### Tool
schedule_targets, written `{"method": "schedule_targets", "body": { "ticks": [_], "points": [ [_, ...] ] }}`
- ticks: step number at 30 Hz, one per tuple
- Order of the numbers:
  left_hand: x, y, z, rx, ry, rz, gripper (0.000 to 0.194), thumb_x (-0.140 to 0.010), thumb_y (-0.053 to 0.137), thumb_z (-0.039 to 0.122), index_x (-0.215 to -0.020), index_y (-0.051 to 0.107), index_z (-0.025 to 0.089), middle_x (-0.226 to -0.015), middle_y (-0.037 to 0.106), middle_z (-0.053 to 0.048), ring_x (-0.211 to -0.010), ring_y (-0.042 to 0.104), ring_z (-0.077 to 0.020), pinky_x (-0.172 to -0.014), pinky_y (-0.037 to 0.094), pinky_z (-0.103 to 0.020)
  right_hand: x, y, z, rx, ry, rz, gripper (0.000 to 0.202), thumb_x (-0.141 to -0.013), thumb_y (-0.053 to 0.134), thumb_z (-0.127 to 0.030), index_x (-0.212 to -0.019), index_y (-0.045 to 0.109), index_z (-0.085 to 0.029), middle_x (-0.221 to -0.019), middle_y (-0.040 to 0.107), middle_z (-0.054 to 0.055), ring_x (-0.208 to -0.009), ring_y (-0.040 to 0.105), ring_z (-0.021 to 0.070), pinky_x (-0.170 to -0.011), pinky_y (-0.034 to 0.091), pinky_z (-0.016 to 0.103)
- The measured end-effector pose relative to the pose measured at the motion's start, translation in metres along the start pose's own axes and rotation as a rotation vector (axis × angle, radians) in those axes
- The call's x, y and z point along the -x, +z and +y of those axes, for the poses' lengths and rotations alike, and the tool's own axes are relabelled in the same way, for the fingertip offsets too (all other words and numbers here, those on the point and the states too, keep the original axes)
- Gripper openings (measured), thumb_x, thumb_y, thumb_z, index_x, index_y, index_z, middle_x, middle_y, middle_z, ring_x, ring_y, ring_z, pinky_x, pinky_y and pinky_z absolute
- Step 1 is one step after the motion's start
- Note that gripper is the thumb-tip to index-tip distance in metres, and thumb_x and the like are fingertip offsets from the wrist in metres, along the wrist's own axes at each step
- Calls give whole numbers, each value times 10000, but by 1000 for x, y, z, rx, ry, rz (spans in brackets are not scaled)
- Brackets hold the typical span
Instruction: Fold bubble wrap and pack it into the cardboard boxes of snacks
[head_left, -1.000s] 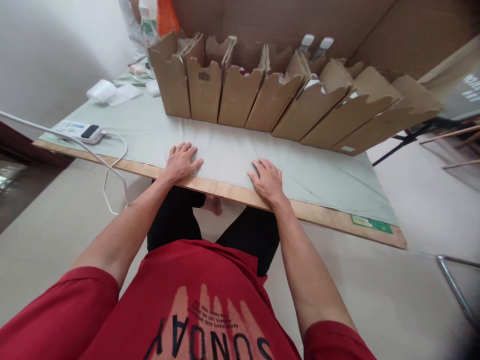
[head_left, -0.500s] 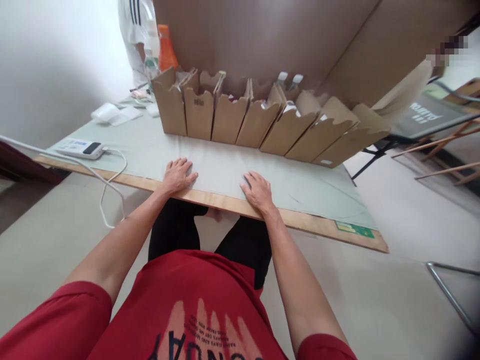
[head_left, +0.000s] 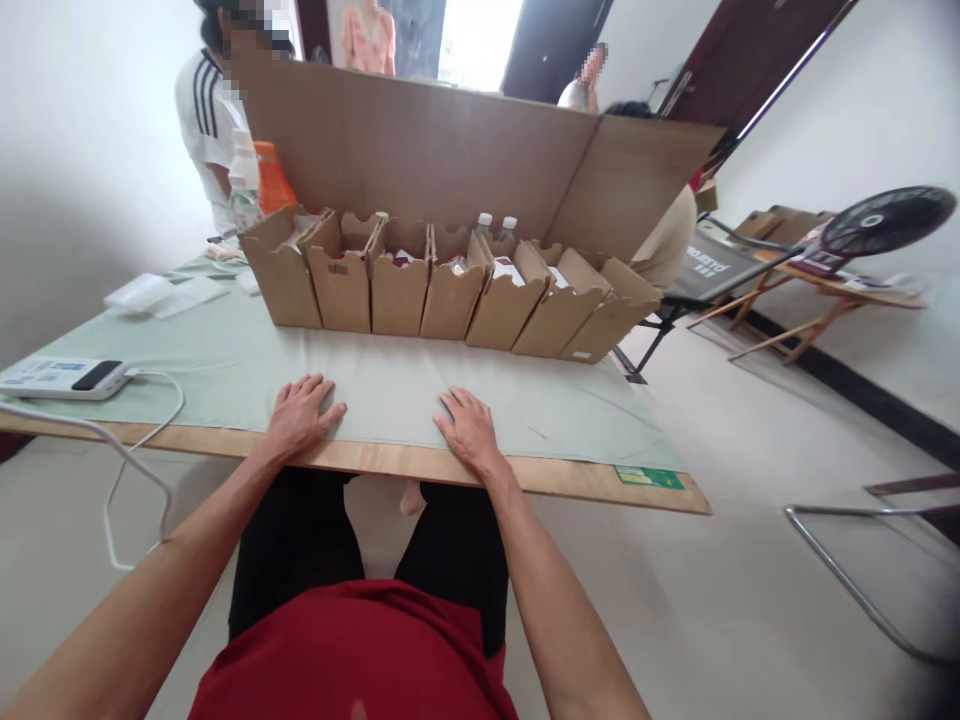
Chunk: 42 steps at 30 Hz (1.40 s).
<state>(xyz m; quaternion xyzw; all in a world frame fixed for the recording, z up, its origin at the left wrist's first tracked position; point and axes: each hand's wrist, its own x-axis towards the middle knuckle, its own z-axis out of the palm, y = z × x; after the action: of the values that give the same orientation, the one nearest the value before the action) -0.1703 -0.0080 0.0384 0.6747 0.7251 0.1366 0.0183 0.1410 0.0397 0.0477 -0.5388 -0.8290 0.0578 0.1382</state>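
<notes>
My left hand [head_left: 301, 417] lies palm down near the front edge of the cloth-covered table [head_left: 375, 385], fingers spread and holding nothing. To its right, my right hand [head_left: 469, 427] rests flat on the same cloth, its fingers apart and with nothing in them. Beyond both hands stands a row of several brown cardboard file boxes [head_left: 401, 290], with small items partly visible inside them. A white device [head_left: 64, 378] with a black panel and a white cable [head_left: 161, 425] sits left of my left hand.
Behind the boxes rises a tall cardboard sheet [head_left: 450, 150]. An orange bottle [head_left: 274, 182] and clear plastic packets [head_left: 142, 295] are at the back left. People are beyond the sheet. A black fan [head_left: 870, 222] and a folding chair [head_left: 701, 268] stand at the right.
The camera view has tilted up and turned right, showing people, doors and the fan. Both hands remain flat on the table.
</notes>
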Motion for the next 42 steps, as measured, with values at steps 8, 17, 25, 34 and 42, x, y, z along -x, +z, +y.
{"method": "schedule_targets", "body": {
  "ticks": [8, 17, 25, 34, 42],
  "points": [
    [-2, 2, 1, -32, -1, 34, 540, -966, 415, 468, -1395, 608, 204, -1580, 507, -155, -1490, 430, -330, -1225, 300, -540, 0, -4, -3, -32, 16, -7, 448, -1019, 514, -326, -1443, 581, -197, -1589, 493, 146, -1496, 408, 309, -1203, 328, 511],
    [-10, 14, 27, -101, -88, 118, 543, -942, 391, 480, -1299, 660, 173, -1468, 584, -229, -1415, 492, -437, -1106, 415, -660, 74, -24, -8, -401, -263, -220, 423, -968, 615, -387, -1382, 660, -312, -1526, 583, 46, -1481, 455, 269, -1250, 325, 490],
    [-94, 38, 167, 141, 328, 236, 462, -934, 522, 398, -1318, 641, 171, -1560, 481, -222, -1527, 351, -393, -1201, 379, -585, -10, -203, 149, -260, 7, 245, 291, -962, 571, -438, -1147, 758, -313, -1186, 781, 47, -1121, 724, 245, -997, 566, 427],
    [-88, 99, 180, 274, 470, 302, 272, -964, 556, 273, -1196, 669, 186, -1495, 538, -205, -1464, 445, -390, -1047, 538, -585, -199, -261, 277, 358, 350, -235, 312, -850, 520, -100, -984, 794, -162, -1007, 803, 90, -887, 708, 227, -753, 491, 292],
    [-91, 97, 177, 288, 481, 257, 271, -960, 549, 264, -1211, 634, 210, -1493, 529, -199, -1437, 460, -406, -1004, 541, -618, -212, -237, 320, 350, 368, -411, 149, -708, 726, -30, -825, 768, -112, -887, 794, 143, -812, 690, 213, -698, 449, 273]
  ]
}}
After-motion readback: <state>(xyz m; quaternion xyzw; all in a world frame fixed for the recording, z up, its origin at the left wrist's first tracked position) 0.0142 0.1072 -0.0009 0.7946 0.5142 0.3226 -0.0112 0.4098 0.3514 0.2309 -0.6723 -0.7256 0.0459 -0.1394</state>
